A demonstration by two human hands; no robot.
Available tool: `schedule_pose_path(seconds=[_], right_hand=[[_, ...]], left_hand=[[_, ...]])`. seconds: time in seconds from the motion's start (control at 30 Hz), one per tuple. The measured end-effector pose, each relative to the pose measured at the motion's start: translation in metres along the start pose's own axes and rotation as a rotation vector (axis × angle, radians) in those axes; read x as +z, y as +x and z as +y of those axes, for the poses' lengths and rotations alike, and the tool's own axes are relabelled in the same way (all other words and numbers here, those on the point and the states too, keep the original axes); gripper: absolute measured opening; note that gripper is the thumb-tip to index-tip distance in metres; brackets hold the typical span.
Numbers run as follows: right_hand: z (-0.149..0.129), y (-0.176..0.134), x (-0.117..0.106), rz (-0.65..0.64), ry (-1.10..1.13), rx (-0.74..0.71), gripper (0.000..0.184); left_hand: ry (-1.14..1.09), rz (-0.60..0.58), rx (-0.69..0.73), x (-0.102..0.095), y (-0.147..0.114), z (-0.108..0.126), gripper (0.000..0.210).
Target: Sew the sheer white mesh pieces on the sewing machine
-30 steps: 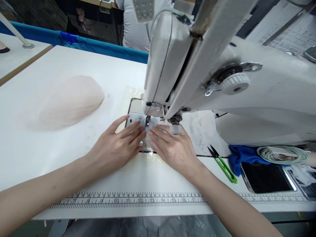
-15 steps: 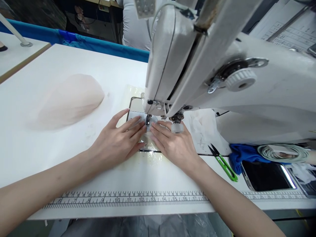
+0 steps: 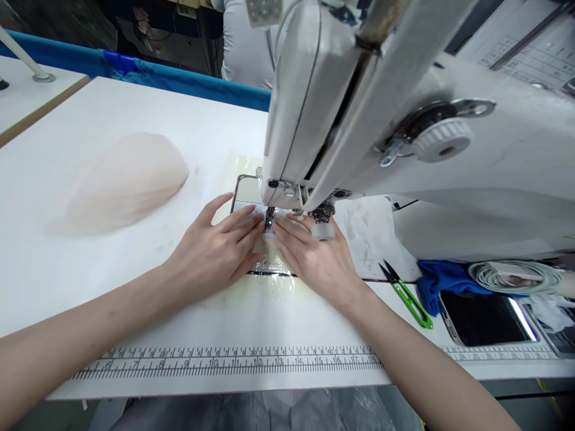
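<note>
Fingers (image 3: 291,230) outstretched, flanking the presser foot (image 3: 269,220)

Hard gloss, soft matt weave
At twelve o'clock we see a smooth, glossy, white-painted sewing-machine head (image 3: 305,102); at nine, a sheer, matt, pale-pink, rounded cloth piece (image 3: 130,179); at six, shiny, yellowish clear film (image 3: 272,263); at four, plastic-looking green-handled snips (image 3: 404,294) with dark metal blades.

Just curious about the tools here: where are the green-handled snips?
In the head view's right half, the green-handled snips lie between the right hand and the phone, beside the blue cloth.
</note>
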State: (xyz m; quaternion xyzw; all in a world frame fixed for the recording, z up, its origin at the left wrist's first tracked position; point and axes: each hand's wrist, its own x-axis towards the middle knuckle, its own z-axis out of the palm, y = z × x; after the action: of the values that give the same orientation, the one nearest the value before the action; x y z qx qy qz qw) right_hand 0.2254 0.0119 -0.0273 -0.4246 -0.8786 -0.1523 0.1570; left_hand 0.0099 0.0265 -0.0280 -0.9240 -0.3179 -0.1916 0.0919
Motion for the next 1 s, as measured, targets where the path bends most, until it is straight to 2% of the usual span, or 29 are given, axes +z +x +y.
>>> schedule_pose_path(seconds=[0.2,0.33,0.47,0.53,0.57,0.63,0.7,0.77,0.83,0.9,1.0], right_hand=[[0.001,-0.001,-0.002,0.002,0.013,-0.008,0.029],[0.004,0.002,-0.003,0.017,0.077,0.051,0.039],[0.007,0.003,-0.008,-0.026,0.007,0.071,0.035],[0.008,0.002,-0.013,0.02,0.017,0.065,0.035],[0.01,0.002,-0.016,0.056,0.025,0.074,0.036],[0.013,0.001,-0.02,0.091,0.019,0.083,0.032],[0.016,0.0,-0.021,0.053,-0.017,0.053,0.026],[0.018,-0.001,-0.019,-0.009,-0.042,0.0,0.033],[0.016,-0.003,-0.018,-0.028,-0.028,-0.02,0.038],[0.011,-0.004,-0.017,-0.027,0.016,-0.022,0.039],[-0.001,-0.006,-0.017,-0.027,0.09,-0.04,0.043]], left_hand=[[0.031,0.021,0.004,0.0,0.0,0.0,0.035],[0.09,0.064,0.032,-0.003,0.0,0.006,0.03],[0.045,0.055,0.162,-0.009,-0.001,0.004,0.029],[0.055,0.061,0.194,-0.015,-0.001,-0.005,0.03],[0.1,0.081,0.167,-0.019,-0.002,-0.01,0.029],[0.266,0.179,0.025,-0.025,-0.003,-0.019,0.023],[0.307,0.207,-0.055,-0.028,-0.003,-0.019,0.017],[0.155,0.169,0.012,-0.026,-0.003,-0.013,0.024],[0.011,0.033,0.072,-0.02,-0.002,-0.007,0.034],[0.022,-0.038,0.004,-0.017,-0.001,-0.007,0.039],[0.162,0.054,-0.156,-0.018,0.0,-0.016,0.03]])
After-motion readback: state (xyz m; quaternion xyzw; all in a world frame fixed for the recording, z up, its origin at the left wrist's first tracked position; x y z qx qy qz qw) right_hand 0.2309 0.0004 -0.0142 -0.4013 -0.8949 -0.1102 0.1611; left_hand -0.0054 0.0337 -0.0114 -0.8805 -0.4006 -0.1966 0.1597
